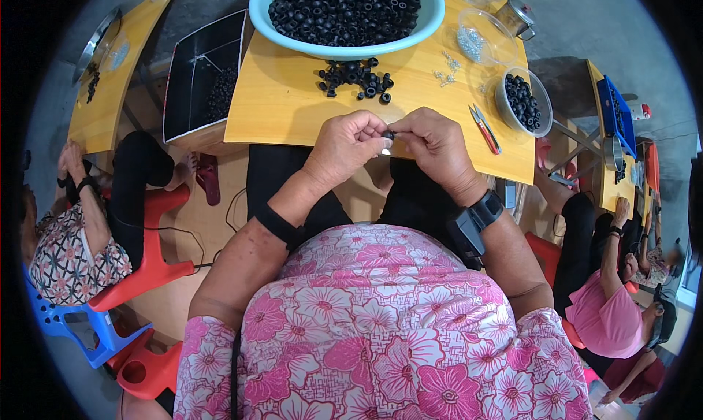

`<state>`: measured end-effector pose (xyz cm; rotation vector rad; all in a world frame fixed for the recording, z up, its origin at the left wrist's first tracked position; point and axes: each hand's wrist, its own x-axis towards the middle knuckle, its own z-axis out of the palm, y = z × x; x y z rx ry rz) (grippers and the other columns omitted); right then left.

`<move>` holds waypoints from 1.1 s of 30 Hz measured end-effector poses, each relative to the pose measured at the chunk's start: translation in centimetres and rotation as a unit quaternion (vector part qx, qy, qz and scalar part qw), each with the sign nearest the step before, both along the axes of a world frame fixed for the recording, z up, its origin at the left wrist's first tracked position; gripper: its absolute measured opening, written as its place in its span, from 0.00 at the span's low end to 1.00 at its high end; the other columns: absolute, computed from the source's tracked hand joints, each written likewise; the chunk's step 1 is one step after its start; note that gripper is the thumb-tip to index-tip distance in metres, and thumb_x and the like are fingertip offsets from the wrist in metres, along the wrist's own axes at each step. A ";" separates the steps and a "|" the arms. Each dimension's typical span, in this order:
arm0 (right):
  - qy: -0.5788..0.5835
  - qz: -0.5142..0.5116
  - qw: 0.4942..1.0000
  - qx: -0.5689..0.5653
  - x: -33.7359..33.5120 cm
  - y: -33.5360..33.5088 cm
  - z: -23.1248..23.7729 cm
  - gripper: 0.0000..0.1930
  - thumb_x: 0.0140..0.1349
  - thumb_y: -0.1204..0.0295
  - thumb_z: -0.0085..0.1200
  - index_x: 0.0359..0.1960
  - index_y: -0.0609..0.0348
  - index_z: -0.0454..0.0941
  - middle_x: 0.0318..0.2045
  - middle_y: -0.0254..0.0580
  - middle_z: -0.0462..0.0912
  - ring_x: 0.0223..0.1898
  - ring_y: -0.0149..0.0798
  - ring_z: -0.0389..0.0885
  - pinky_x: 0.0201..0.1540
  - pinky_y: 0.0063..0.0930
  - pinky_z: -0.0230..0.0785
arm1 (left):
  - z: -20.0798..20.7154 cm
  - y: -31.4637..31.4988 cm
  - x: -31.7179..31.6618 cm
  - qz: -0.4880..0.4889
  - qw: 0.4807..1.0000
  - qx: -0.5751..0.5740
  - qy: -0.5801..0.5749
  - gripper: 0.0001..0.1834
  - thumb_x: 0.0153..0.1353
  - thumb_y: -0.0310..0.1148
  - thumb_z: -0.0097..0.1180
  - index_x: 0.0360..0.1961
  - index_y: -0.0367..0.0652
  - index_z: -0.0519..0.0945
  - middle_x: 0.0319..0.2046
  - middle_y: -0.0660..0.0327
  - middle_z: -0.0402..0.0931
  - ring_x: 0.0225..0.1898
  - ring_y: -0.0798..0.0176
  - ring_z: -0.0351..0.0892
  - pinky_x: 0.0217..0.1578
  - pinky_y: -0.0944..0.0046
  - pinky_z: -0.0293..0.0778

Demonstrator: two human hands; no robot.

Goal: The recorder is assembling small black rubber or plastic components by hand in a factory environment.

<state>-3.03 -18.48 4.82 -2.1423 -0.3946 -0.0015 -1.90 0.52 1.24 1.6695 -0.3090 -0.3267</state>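
Observation:
At the table's near edge, my left hand (351,143) and my right hand (433,147) meet with their fingertips pinched together. Between them is a small black part (388,135), mostly covered by the fingers, with a pale bit below it that I cannot make out. Just beyond my hands lies a loose pile of small black round parts (353,74). A light blue basin (347,52) heaped with the same kind of black parts stands behind that pile. To the right of my right hand are red-handled snips (486,131) on the yellow table (285,98).
Right of the snips stands a clear tub (505,98) of black parts. Behind it are a clear container (504,26) with small clear pieces and a metal mug (517,17). A dark-lined box (192,90) sits left of the table. Other people sit at tables on both sides.

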 end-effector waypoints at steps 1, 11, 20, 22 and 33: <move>-0.060 0.013 0.998 -0.028 0.0 0.1 0.0 0.08 0.55 0.82 0.57 0.35 0.60 0.83 0.27 0.43 0.78 0.25 0.39 0.79 0.30 0.29 0.72 | 0.0 0.0 0.0 -0.001 1.000 0.001 0.001 0.05 0.58 0.25 0.61 0.35 0.36 0.80 0.24 0.72 0.75 0.26 0.81 0.71 0.29 0.77 0.70; 0.146 -0.042 0.974 0.168 -0.9 0.5 -0.9 0.06 0.63 0.80 0.53 0.39 0.68 0.81 0.29 0.35 0.80 0.31 0.25 0.79 0.36 0.20 0.75 | -0.3 0.1 0.0 -0.004 1.000 -0.013 0.016 0.04 0.58 0.24 0.60 0.34 0.36 0.78 0.24 0.70 0.76 0.26 0.78 0.74 0.29 0.76 0.72; 0.282 -0.079 0.909 0.297 -0.9 0.3 -1.6 0.09 0.67 0.76 0.50 0.42 0.68 0.80 0.29 0.36 0.81 0.32 0.26 0.79 0.41 0.21 0.76 | -0.6 0.2 0.0 -0.010 1.000 -0.017 0.020 0.05 0.58 0.24 0.61 0.35 0.37 0.79 0.27 0.69 0.77 0.28 0.78 0.74 0.31 0.75 0.74; 0.300 -0.076 0.901 0.304 -0.5 -0.1 -2.0 0.09 0.67 0.76 0.50 0.44 0.68 0.80 0.29 0.36 0.81 0.32 0.28 0.80 0.42 0.23 0.77 | -0.5 0.1 0.0 -0.012 0.999 -0.025 0.029 0.05 0.59 0.24 0.60 0.36 0.36 0.79 0.27 0.69 0.78 0.28 0.78 0.75 0.31 0.75 0.74; 0.345 -0.050 0.873 0.341 0.1 -0.4 -2.0 0.11 0.67 0.74 0.51 0.46 0.67 0.79 0.30 0.38 0.81 0.34 0.30 0.81 0.45 0.27 0.78 | -0.8 0.1 0.2 -0.013 0.992 -0.104 0.065 0.05 0.59 0.23 0.60 0.36 0.35 0.80 0.28 0.65 0.80 0.28 0.75 0.78 0.30 0.74 0.76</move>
